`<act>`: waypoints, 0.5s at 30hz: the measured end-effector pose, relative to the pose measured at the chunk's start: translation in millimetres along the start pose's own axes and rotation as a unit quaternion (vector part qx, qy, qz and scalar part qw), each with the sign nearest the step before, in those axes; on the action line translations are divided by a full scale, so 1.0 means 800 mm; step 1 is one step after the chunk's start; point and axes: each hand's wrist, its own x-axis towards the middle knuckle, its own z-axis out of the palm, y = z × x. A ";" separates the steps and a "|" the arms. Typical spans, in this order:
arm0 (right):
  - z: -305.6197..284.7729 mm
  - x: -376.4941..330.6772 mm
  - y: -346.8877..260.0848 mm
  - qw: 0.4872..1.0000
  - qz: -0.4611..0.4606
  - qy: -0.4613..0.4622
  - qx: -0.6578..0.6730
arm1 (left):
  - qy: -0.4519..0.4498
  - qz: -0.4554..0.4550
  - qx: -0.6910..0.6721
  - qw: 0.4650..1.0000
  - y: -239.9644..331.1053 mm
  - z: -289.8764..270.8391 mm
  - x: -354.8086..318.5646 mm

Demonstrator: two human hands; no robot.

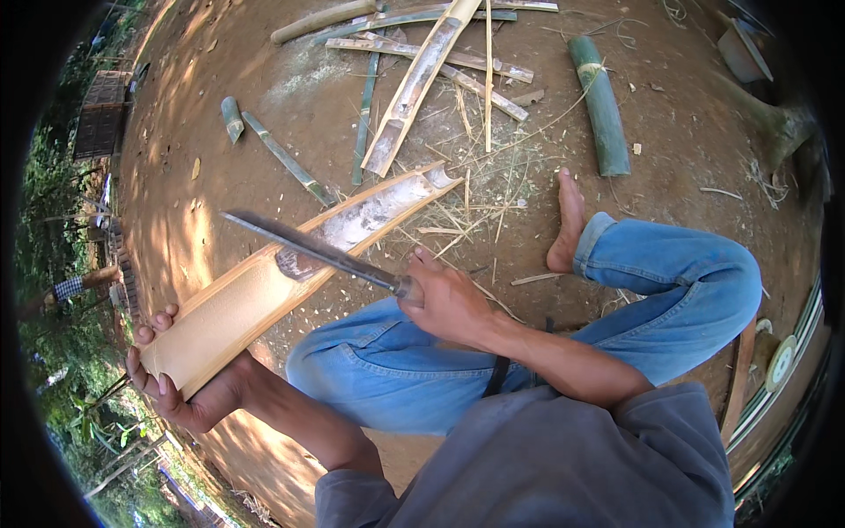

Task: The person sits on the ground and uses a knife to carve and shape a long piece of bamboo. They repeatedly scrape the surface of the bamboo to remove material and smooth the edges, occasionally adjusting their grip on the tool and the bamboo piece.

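The left hand [172, 378] is closed around the near end of a split bamboo half [290, 277], fingers curled over its far edge and the palm under it, so the piece runs from the lower left up toward the middle of the dirt ground [220, 132], its hollow inner face turned upward. That trough holds nothing loose that can be made out; its upper stretch looks whitish and its far end rests on or just over the ground beside a scatter of thin splinters [475, 211]. The right hand [449, 304] is clenched around the handle of a long blade [308, 246], which lies slanted across the bamboo half, its edge against the inner face near the middle. Both knees in blue jeans [669, 282] are bent, with a bare foot [568, 224] planted on the ground just right of the splinters. Farther off, along the top edge of the ground, lie a heap of split bamboo strips [422, 66] and a green bamboo section [603, 110], well apart from the hands. The ground to the left of the bamboo half is open dirt with patches of sun, bounded by a fence [99, 114].
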 end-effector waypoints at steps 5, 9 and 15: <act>-0.020 0.003 0.000 0.994 0.093 -0.060 -0.019 | 0.071 0.021 0.008 0.997 0.000 -0.006 -0.010; 0.002 0.001 0.039 0.998 -0.028 0.041 -0.049 | 0.061 -0.003 0.008 0.998 0.000 -0.001 -0.012; -0.008 0.000 0.031 0.999 0.040 -0.001 -0.025 | 0.067 -0.005 0.012 0.998 -0.002 -0.005 -0.005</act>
